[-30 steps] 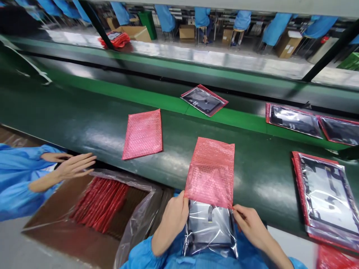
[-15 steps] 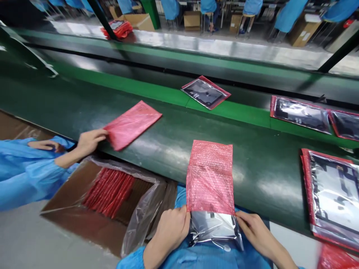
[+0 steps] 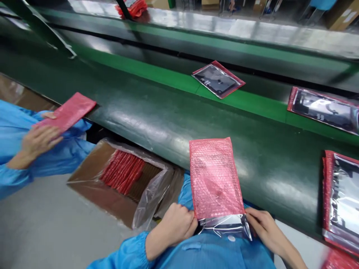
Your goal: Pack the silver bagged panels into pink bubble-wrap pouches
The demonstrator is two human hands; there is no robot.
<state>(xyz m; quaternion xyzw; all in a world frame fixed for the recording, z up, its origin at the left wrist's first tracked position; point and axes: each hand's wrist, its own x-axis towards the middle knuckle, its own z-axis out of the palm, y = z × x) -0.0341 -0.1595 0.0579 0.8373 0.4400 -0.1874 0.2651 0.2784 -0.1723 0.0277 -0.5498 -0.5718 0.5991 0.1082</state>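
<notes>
A pink, rectangular pouch of translucent bubble wrap (image 3: pixel 215 179) is held in front of the person, its far end over the near edge of the long, glossy, dark green tabletop (image 3: pixel 157 123) and its near end before a blue cloth garment (image 3: pixel 221 256). From that near end juts a flat, dark and silvery panel in shiny clear plastic (image 3: pixel 224 224). The left hand (image 3: pixel 178 226) has its fingers curled in and grasping the pouch's near left corner; the right hand (image 3: pixel 265 229) pinches the near right corner between its fingers.

Left of the hands, below the tabletop, an open brown cardboard box with a clear plastic liner (image 3: pixel 92 194) holds a row of red bubble-wrap packs on edge (image 3: pixel 122 172). Beyond it, a co-worker in blue sleeves (image 3: pixel 17 138) has both hands on a folded-looking pink packet (image 3: pixel 70 112).

To the right lies a stack of silvery panels and pink pouches (image 3: pixel 347 198). Across the tabletop, on a brighter green strip (image 3: pixel 258 104), a dark wrapped panel (image 3: pixel 218 80) rests askew over pink wrap.
</notes>
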